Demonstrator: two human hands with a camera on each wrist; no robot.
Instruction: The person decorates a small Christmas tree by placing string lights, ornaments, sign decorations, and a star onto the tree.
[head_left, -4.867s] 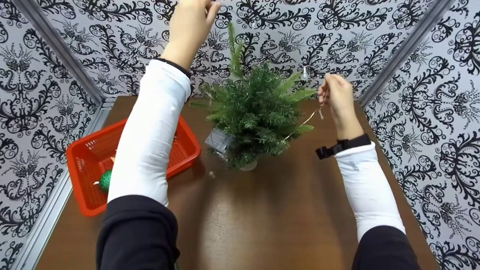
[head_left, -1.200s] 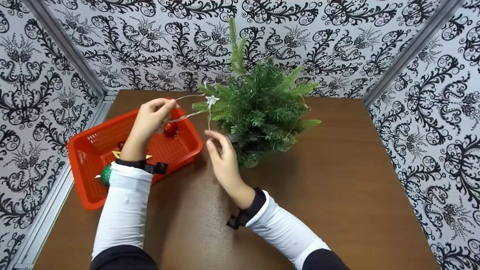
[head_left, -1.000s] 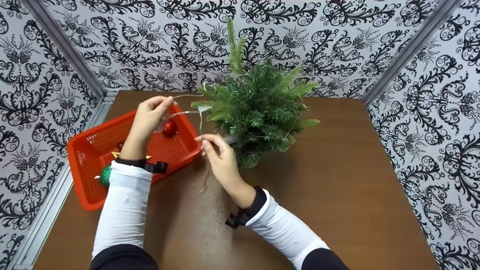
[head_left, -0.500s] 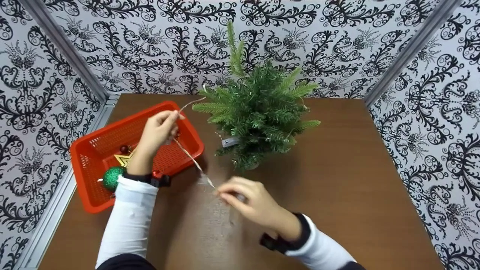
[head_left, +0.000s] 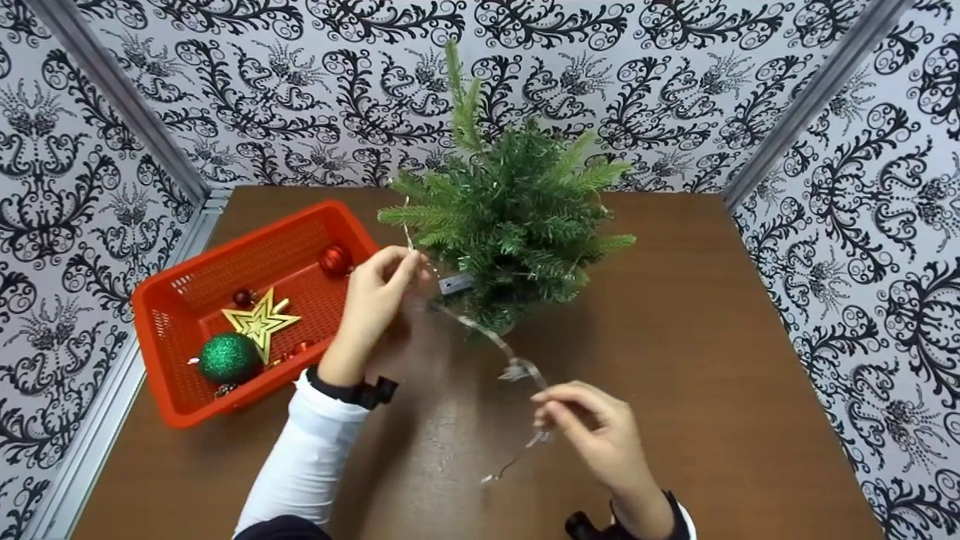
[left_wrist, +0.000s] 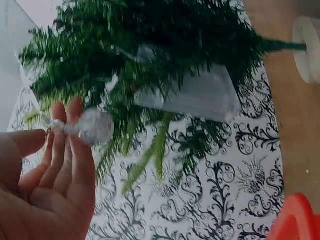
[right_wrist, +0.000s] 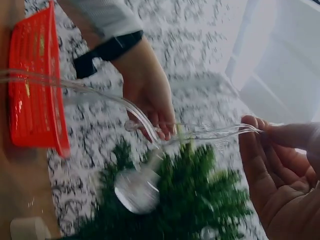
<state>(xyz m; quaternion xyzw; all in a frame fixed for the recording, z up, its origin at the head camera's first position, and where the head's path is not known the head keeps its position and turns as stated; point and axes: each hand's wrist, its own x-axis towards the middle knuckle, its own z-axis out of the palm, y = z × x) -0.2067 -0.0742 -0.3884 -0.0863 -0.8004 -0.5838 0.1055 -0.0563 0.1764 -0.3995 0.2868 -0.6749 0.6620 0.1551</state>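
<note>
A thin clear wire of string lights [head_left: 491, 339] runs between both hands in front of a small artificial Christmas tree [head_left: 517, 217]. My left hand [head_left: 375, 307] pinches the wire at the tree's left side. In the left wrist view a clear bulb [left_wrist: 96, 127] of the string lies against the left fingers. My right hand [head_left: 600, 435] pinches the wire farther down, nearer me, and a loose end hangs below it. A blurred clear bulb [right_wrist: 137, 190] dangles in the right wrist view. A translucent battery box [head_left: 456, 283] sits among the lower left branches.
A red plastic basket [head_left: 240, 259] stands at the left on the brown table [head_left: 705, 360]. It holds a gold star [head_left: 262, 321], a green glitter ball [head_left: 229, 358], a red ball [head_left: 335, 260] and smaller ornaments. Patterned walls [head_left: 570, 75] enclose the back and sides.
Both hands worked the wire left of the tree, over the basket. Since then the left hand has moved right and nearer me, the right hand right and nearer me, drawing out the wire.
</note>
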